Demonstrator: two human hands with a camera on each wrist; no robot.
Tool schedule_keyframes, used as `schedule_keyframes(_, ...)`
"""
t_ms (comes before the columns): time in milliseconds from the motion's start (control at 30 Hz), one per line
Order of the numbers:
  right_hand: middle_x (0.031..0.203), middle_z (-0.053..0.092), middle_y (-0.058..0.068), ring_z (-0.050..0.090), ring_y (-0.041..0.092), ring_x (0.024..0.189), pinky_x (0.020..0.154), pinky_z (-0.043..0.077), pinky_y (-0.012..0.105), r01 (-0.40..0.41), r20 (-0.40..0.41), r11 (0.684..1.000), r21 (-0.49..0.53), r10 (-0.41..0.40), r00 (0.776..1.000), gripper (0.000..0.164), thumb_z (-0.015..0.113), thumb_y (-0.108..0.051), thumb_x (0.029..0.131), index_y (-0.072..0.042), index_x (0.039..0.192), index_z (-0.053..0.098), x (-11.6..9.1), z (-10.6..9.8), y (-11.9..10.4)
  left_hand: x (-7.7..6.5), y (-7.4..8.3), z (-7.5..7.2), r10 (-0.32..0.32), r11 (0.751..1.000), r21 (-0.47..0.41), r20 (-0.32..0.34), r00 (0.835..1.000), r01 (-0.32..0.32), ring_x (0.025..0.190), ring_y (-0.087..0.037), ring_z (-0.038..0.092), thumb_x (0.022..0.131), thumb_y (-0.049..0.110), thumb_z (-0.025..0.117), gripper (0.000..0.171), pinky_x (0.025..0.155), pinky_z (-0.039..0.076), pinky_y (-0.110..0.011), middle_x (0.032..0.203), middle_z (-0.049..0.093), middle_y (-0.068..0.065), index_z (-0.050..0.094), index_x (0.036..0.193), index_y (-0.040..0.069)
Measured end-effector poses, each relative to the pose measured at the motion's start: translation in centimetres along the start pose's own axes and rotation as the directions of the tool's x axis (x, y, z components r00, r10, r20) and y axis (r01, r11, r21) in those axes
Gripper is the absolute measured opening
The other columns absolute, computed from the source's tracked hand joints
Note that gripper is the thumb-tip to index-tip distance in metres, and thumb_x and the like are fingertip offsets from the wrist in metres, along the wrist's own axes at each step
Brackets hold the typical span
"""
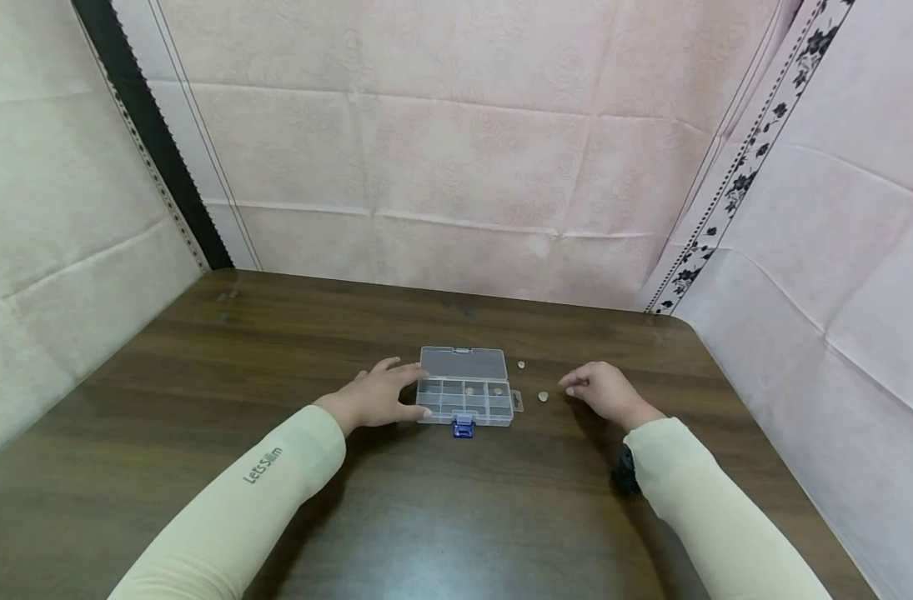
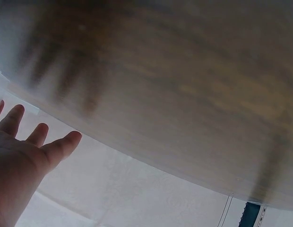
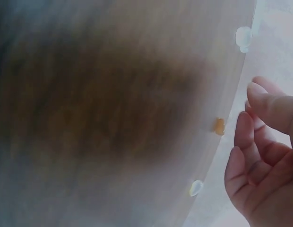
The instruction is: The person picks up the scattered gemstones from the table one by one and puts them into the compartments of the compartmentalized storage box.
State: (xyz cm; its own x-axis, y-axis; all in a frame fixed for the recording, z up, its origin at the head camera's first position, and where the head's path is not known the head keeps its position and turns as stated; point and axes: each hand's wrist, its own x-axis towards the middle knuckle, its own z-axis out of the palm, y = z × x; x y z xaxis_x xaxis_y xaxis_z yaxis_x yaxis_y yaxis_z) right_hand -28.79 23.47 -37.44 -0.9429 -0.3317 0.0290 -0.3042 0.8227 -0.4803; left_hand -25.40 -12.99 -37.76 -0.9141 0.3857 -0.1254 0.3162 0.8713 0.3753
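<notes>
A clear plastic compartment box (image 1: 465, 414) lies with its lid (image 1: 464, 363) folded back and a blue latch (image 1: 463, 430) at its front. My left hand (image 1: 377, 396) is at the box's left side, thumb by the front corner and fingers spread towards the lid hinge. Small pale pieces (image 1: 498, 391) show in back compartments. To the right of the box, my right hand (image 1: 604, 392) hovers low with fingers bent and nothing visible between them. Two pale pebble-like pieces (image 1: 543, 397) lie between it and the box. The right wrist view also shows an amber piece (image 3: 219, 126) near the fingertips.
The brown wooden table (image 1: 441, 517) reaches back to a pale patterned cloth (image 1: 456, 167). More cloth hangs along the left and right sides. A clear hang tab (image 1: 517, 401) sticks out from the box's right end. A dark band (image 1: 625, 472) circles the right wrist.
</notes>
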Motion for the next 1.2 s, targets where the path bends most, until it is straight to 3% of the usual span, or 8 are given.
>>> schedule_keyframes(200, 0.102, 0.067, 0.015, 0.062, 0.029, 0.095, 0.078, 0.053, 0.043, 0.051, -0.086, 0.997, -0.065, -0.056, 0.995, 0.013, 0.063, -0.001, 0.091, 0.0, 0.098, 0.074, 0.1, 0.0, -0.8, 0.0, 0.0, 0.0, 0.001, 1.0, 0.004, -0.004, 1.0, -0.001, 0.146, -0.035, 0.016, 0.087, 0.057, 0.062, 0.072, 0.107, 0.016, -0.069, 0.156, 0.033, -0.002, 0.042, 0.147, 0.022)
schedule_keyframes(533, 0.1, 0.064, 0.011, 0.064, 0.029, 0.093, 0.079, 0.053, 0.044, 0.114, -0.167, 0.983, -0.146, -0.138, 0.976, 0.012, 0.064, -0.002, 0.09, -0.002, 0.098, 0.074, -0.1, 0.4, -2.0, -0.1, 0.2, -0.1, -0.001, 1.0, 0.008, 0.002, 1.0, 0.001, 0.146, -0.034, 0.016, 0.087, 0.057, 0.062, 0.073, 0.108, 0.017, -0.068, 0.156, 0.032, -0.002, 0.041, 0.148, 0.022)
schedule_keyframes(900, 0.097, 0.064, 0.008, 0.063, 0.025, 0.089, 0.077, 0.053, 0.042, 0.155, -0.203, 0.982, -0.112, -0.175, 0.963, 0.013, 0.066, -0.001, 0.089, -0.002, 0.099, 0.075, 0.4, 0.9, -4.0, -0.4, 0.2, -0.2, 0.007, 1.0, 0.004, 0.01, 1.0, -0.007, 0.146, -0.033, 0.014, 0.089, 0.055, 0.061, 0.072, 0.107, 0.016, -0.07, 0.157, 0.031, -0.001, 0.04, 0.149, 0.022)
schedule_keyframes(1200, 0.101, 0.063, 0.007, 0.063, 0.023, 0.091, 0.078, 0.054, 0.039, 0.16, -0.187, 0.985, -0.061, -0.169, 0.968, 0.015, 0.066, -0.005, 0.09, -0.003, 0.102, 0.075, 1.0, 1.7, -5.8, -0.3, 0.1, -0.1, 0.012, 1.0, -0.005, 0.01, 1.0, -0.012, 0.147, -0.033, 0.014, 0.089, 0.056, 0.061, 0.073, 0.107, 0.015, -0.07, 0.157, 0.03, -0.001, 0.039, 0.149, 0.022)
